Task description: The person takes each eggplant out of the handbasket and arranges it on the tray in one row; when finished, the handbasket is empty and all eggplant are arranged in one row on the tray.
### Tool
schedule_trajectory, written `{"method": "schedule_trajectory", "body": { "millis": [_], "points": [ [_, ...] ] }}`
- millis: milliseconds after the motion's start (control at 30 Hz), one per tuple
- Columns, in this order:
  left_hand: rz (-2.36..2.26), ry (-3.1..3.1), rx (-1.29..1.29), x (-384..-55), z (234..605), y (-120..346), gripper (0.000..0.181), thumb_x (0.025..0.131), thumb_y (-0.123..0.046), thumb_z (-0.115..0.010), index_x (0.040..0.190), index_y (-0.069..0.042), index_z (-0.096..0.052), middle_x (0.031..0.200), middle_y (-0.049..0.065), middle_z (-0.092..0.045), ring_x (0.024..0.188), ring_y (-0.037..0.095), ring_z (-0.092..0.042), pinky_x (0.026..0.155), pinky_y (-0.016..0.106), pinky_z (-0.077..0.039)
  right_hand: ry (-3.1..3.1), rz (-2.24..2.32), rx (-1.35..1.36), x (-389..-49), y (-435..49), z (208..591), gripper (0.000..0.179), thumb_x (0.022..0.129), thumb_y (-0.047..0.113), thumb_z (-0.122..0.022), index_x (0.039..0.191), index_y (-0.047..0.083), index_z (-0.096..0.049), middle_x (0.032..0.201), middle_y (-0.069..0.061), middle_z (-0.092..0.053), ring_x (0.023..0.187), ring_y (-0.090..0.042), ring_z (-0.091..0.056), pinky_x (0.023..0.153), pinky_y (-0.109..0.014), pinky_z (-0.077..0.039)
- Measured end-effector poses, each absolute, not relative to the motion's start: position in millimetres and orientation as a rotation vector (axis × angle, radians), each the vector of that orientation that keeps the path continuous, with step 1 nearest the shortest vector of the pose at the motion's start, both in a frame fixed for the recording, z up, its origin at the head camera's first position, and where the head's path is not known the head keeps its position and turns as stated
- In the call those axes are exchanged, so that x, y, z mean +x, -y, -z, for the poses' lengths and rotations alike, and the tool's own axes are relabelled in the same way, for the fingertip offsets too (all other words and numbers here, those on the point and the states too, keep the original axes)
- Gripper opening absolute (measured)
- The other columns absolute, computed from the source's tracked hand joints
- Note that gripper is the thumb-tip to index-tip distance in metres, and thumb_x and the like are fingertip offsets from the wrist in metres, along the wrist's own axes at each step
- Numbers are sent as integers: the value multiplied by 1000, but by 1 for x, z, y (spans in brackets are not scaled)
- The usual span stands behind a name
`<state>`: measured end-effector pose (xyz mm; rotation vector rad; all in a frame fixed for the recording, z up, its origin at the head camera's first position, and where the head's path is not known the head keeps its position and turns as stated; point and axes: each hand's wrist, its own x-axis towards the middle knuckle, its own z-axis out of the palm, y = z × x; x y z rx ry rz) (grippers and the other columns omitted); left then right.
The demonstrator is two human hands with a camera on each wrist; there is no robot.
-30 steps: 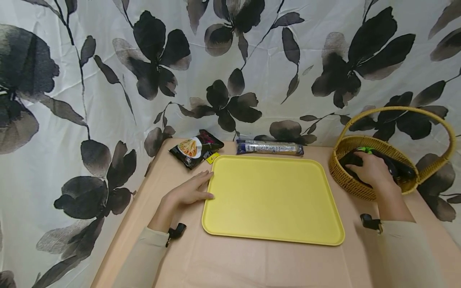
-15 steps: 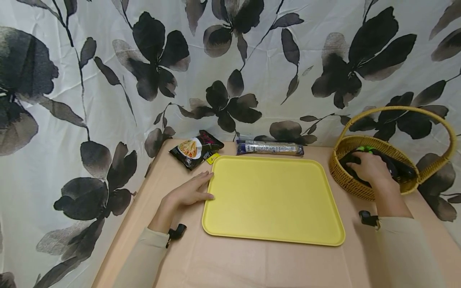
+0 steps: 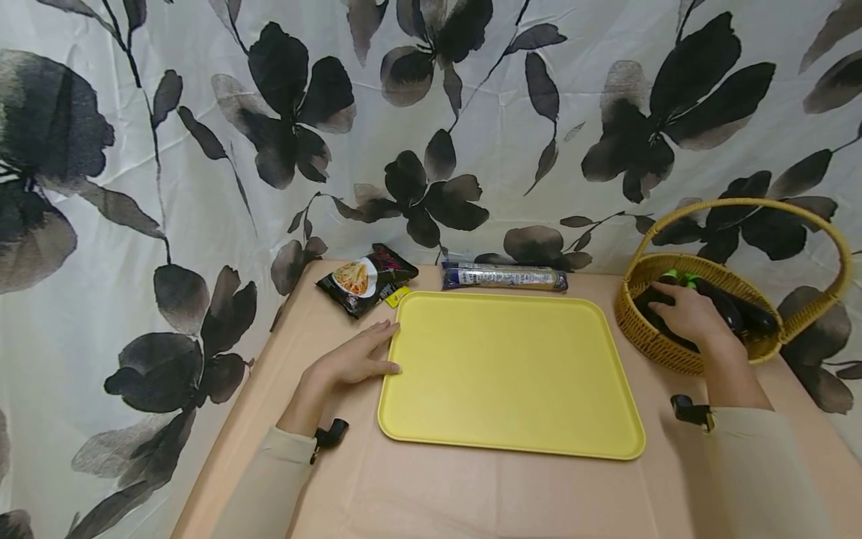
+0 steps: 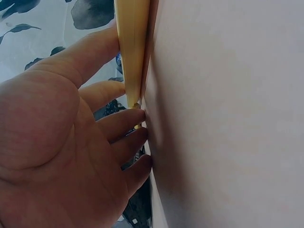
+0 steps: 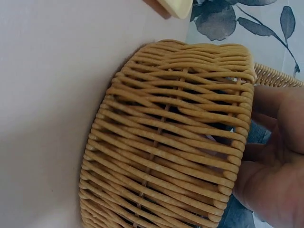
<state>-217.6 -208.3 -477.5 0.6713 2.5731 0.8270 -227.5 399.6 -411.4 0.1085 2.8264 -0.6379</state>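
Note:
A yellow tray [image 3: 512, 374] lies flat on the table. At its left edge is my left hand [image 3: 346, 359], thumb and fingertips touching the rim, fingers loosely extended; the left wrist view shows the palm [image 4: 52, 142] beside the tray's edge [image 4: 130, 52]. My right hand [image 3: 694, 314] reaches into a wicker basket [image 3: 649, 348] at the right. There it grips a dark eggplant [image 3: 649, 299] with a green cap. Another dark eggplant [image 3: 754, 318] lies farther right in the basket. From the right wrist, the basket wall [image 5: 166, 137] hides the fingertips.
Behind the tray lie a black snack bag [image 3: 367, 278] with a food picture and a long blue and clear packet [image 3: 505, 276]. The basket's tall handle [image 3: 741, 202] arches over its opening. A floral curtain [image 3: 505, 112] hangs behind the table.
My right hand has shifted slightly in the basket, and more of the green caps shows beside its fingers. The left hand and the tray stay in place.

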Motion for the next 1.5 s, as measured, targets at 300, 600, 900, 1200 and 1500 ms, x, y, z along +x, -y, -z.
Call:
{"method": "schedule_trajectory", "body": {
  "millis": [300, 600, 900, 1200, 1500],
  "points": [
    [-831, -2571, 670, -217, 481, 209, 89, 98, -42, -73, 166, -9, -26, 174, 17, -15, 162, 36, -11, 131, 56, -14, -2848, 798, 187, -220, -398, 412, 64, 112, 32, -40, 164, 0, -20, 160, -44, -19, 142, -69, -19, 109, -82, -27],
    [-818, -2583, 689, -220, 482, 211, 90, 97, -42, -73, 166, -9, -26, 174, 18, -15, 162, 37, -11, 131, 56, -13, -2862, 1183, 308, -194, -394, 399, 65, 113, 40, -35, 169, 17, -10, 155, -42, -29, 129, -56, -46, 98, -67, -49],
    [-809, -2579, 685, -220, 483, 213, 91, 97, -44, -72, 166, -10, -24, 175, 16, -15, 162, 35, -10, 131, 55, -14, -2882, 1594, 117, -154, -359, 385, 60, 106, 28, -60, 162, 28, -39, 121, 4, -43, 91, 6, -57, 70, -11, -56],
    [-802, -2585, 662, -219, 481, 215, 90, 98, -44, -72, 167, -12, -24, 175, 14, -14, 163, 33, -10, 132, 54, -13, -2758, 1953, -143, -152, -305, 382, 56, 103, 9, -65, 156, 17, -50, 121, 6, -56, 101, 1, -62, 74, -11, -57],
    [-818, -2578, 692, -217, 481, 215, 90, 97, -43, -72, 166, -10, -25, 174, 16, -15, 163, 34, -10, 132, 55, -13, -2654, 1971, -340, -156, -261, 396, 55, 104, 9, -62, 157, 14, -48, 152, -11, -41, 113, -3, -60, 82, -13, -59]
  ]
}}
